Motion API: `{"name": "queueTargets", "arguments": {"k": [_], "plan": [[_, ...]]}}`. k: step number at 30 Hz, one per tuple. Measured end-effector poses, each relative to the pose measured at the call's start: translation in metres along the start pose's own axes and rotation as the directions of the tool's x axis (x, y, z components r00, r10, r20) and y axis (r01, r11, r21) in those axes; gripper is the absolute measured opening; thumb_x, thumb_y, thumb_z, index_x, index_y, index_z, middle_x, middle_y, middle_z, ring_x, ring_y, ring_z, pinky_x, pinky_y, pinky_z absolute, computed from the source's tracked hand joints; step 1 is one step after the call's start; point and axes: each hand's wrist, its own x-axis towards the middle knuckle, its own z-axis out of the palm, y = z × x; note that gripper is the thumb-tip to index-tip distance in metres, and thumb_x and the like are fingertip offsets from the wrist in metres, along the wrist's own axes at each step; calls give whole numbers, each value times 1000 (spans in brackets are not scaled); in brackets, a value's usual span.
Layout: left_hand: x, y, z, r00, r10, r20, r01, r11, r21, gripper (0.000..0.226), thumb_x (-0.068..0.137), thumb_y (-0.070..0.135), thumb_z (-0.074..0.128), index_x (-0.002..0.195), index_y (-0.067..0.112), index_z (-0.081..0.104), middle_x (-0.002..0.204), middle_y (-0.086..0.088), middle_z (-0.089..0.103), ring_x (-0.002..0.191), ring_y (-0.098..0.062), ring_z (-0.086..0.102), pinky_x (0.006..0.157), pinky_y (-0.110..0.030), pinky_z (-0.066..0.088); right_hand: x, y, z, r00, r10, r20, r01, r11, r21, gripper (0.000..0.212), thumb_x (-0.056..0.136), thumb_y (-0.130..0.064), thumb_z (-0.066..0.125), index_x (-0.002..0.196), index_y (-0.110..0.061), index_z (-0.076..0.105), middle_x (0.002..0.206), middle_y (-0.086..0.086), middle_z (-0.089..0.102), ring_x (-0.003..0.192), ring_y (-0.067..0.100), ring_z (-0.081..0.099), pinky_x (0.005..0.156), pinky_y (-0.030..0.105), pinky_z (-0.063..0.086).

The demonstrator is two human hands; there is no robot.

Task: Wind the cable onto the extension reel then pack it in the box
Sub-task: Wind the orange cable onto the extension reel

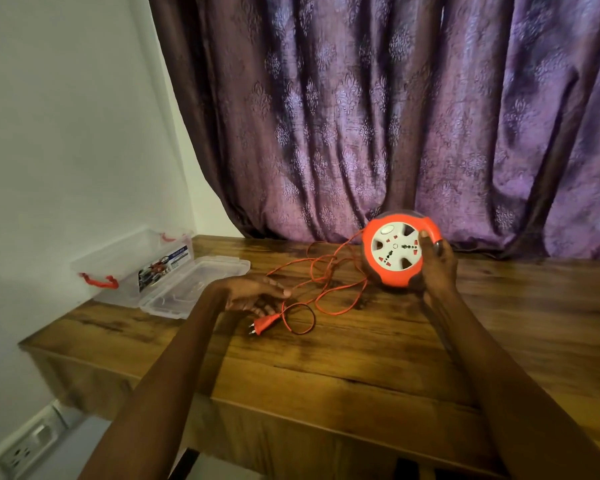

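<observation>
An orange round extension reel (394, 252) with a white socket face stands tilted on its edge on the wooden table (361, 358), near the curtain. My right hand (437, 265) grips its right rim, thumb on the front. Thin orange cable (326, 282) lies in loose loops left of the reel and ends in an orange plug (262, 323). My left hand (257, 294) hovers palm down over the cable just above the plug, fingers relaxed and holding nothing. A clear plastic box (136, 265) with red handles stands open at the table's far left.
The box's clear lid (194, 285) lies open beside it toward me. A purple patterned curtain (395, 116) hangs behind the table. A white wall is on the left, with a wall socket (28, 445) low down. The table's front edge runs diagonally below my arms.
</observation>
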Motion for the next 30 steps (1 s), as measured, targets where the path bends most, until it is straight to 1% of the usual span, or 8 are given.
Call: {"name": "queueTargets", "arguments": {"k": [5,9,12,15,21,26,28,30], "plan": [[-23,10,9,997,-35,64,7,915,403,28,87,18,73,113,19,63,100,3,67,89,-10,60,75,-26,48,-4,-1,4,999,-10,33,10,1000,-9,18,92,-36,70,84,-22,61,90,0,60,88,17,56,78,40,49],[-29,13,16,998,43,46,-55,952,300,19,94,5,61,111,10,56,98,-8,73,88,-22,68,73,-32,53,-7,-2,5,998,-14,60,13,1000,6,17,91,-38,71,88,-22,65,90,-6,65,90,14,59,82,40,51],[-27,13,16,987,144,-73,-129,974,186,22,93,-5,55,113,4,54,97,-17,70,83,-28,66,66,-33,52,-8,-5,3,996,-19,90,16,999,35,17,91,-39,71,94,-22,69,99,-4,71,93,15,64,87,42,53],[-21,16,10,954,157,-255,-135,986,102,28,93,-7,50,114,6,63,84,-14,67,60,-17,62,52,-24,50,-9,-9,1,991,0,136,-9,998,66,22,88,-41,73,101,-23,71,115,7,72,103,24,65,97,54,52],[3,19,-5,846,285,-451,-179,948,264,29,96,-6,48,113,3,70,51,13,61,37,6,47,38,-7,33,-14,-15,5,985,15,174,-35,993,111,23,91,-36,70,110,-23,72,125,14,70,113,31,64,102,62,47],[24,22,-9,819,343,-461,-192,919,344,36,93,-11,47,117,2,70,71,-1,61,54,-3,50,47,-11,35,-17,-19,8,979,28,202,-55,990,129,19,94,-32,68,110,-23,72,125,14,69,109,27,65,101,59,49],[35,21,-7,834,330,-442,-206,929,307,27,95,-7,47,110,-7,69,68,1,60,66,-15,48,53,-16,35,-17,-20,9,976,36,216,-66,989,135,19,95,-29,66,112,-22,71,122,12,71,106,25,67,98,56,52],[44,24,0,836,318,-447,-217,940,263,24,98,-4,47,102,-1,70,66,3,59,63,-12,45,51,-15,35,-17,-20,12,974,37,224,-70,988,139,24,95,-27,65,117,-18,69,121,12,71,107,26,66,98,57,51]]}}
